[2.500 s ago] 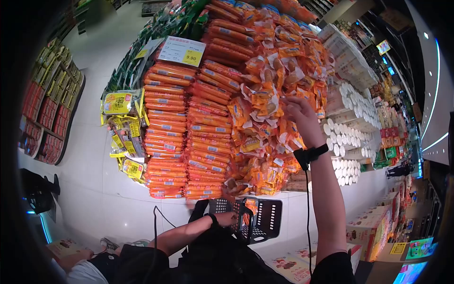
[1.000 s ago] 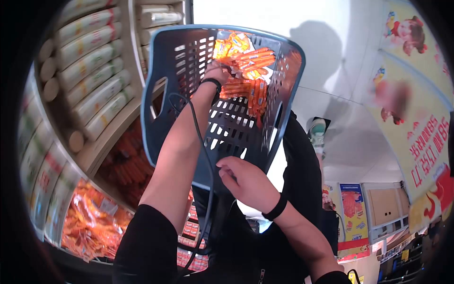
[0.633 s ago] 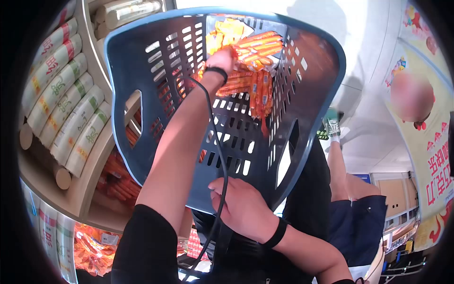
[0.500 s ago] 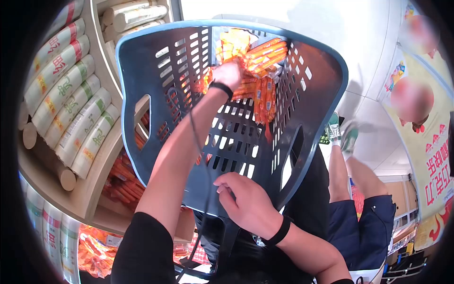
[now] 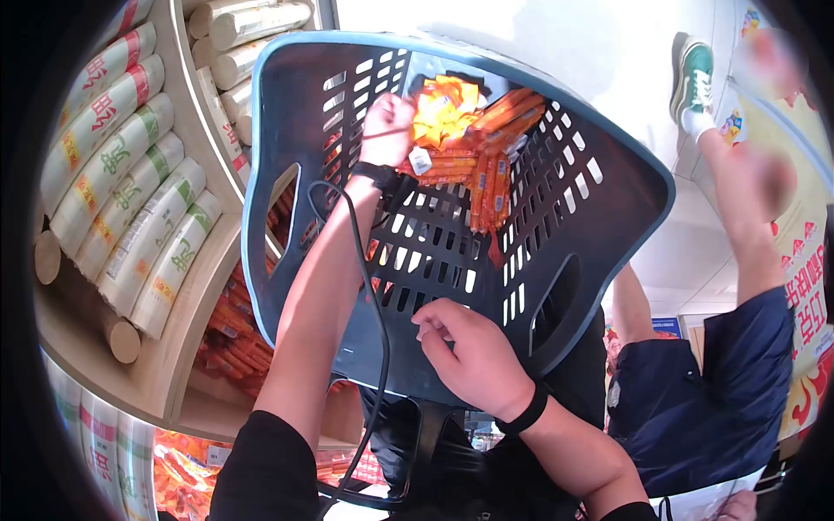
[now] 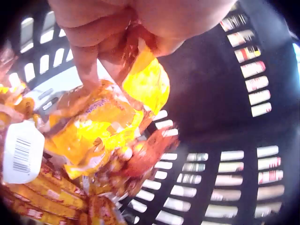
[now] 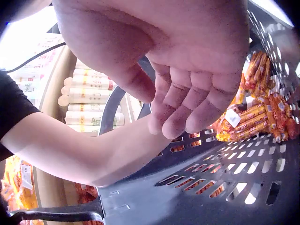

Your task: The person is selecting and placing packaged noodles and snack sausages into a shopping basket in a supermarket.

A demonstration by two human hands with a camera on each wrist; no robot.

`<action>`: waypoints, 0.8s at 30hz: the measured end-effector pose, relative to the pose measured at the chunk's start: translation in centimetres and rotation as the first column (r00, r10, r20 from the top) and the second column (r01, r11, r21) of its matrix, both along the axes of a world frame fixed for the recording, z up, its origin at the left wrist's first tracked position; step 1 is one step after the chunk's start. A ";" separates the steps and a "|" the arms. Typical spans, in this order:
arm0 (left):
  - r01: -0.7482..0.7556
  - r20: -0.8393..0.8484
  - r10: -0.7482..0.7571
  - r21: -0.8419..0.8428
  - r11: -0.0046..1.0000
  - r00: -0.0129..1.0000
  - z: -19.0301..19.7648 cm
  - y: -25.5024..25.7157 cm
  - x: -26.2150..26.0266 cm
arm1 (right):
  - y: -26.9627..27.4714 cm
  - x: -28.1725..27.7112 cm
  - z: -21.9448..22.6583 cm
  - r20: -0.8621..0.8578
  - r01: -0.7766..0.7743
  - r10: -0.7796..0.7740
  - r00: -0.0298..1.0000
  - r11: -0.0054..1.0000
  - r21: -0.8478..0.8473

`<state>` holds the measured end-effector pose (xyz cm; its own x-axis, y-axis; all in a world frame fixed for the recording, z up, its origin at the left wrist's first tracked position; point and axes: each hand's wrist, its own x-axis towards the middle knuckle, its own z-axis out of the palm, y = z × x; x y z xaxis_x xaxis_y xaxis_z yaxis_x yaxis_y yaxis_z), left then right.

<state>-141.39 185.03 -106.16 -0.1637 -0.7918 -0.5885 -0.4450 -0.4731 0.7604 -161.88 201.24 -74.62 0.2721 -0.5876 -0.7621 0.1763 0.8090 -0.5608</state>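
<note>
My left hand point(image 5: 387, 130) is deep inside a dark blue-grey shopping basket point(image 5: 573, 208). Its curled fingers grip the crumpled top of an orange-and-yellow plastic snack bag point(image 6: 147, 84), which hangs below them in the left wrist view. Beside and under it lie packs of red-orange wrapped sausages point(image 5: 491, 182), one bearing a white barcode label point(image 6: 22, 152). My right hand point(image 5: 473, 352) hovers over the near side of the basket, fingers loosely bent. The right wrist view shows nothing between its fingers point(image 7: 176, 126).
Shelves of wrapped noodle rolls point(image 5: 130, 217) stand along the left, with more orange sausage packs point(image 5: 230, 326) below. A black cable point(image 5: 382, 347) crosses beside my left arm. Another person's legs point(image 5: 747, 226) are close on the right, near a printed poster point(image 5: 808, 286).
The view has gone from the sausage display to the basket. My left hand has lately shifted left inside it, and the orange-and-yellow bag has moved. The other person's leg has stepped forward.
</note>
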 end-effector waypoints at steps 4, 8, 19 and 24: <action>-0.124 -0.055 0.128 0.065 0.990 0.990 3.7 -1.7 -2.0 | -0.6 0.1 -0.3 -0.019 0.030 -0.030 0.999 0.999 0.012; -0.009 -0.007 0.008 -0.097 0.995 1.000 4.1 -1.5 -4.5 | -2.2 0.1 -0.5 -0.010 -0.016 0.016 1.000 1.000 0.002; 0.171 0.169 -0.153 -0.102 0.980 0.974 15.7 2.0 -8.3 | -1.9 2.0 -2.9 -0.303 0.180 -0.151 0.941 0.981 0.070; 0.212 0.136 -0.200 -0.074 0.975 0.970 31.8 3.3 -10.0 | -2.8 1.3 -0.9 -0.565 0.059 -0.139 0.813 0.986 -0.158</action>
<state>-151.37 188.37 -74.32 -0.2572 -0.7977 -0.5454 -0.6213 -0.2958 0.7256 -160.57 198.39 -75.53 -0.2547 -0.6894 -0.6782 -0.1337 0.7197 -0.6813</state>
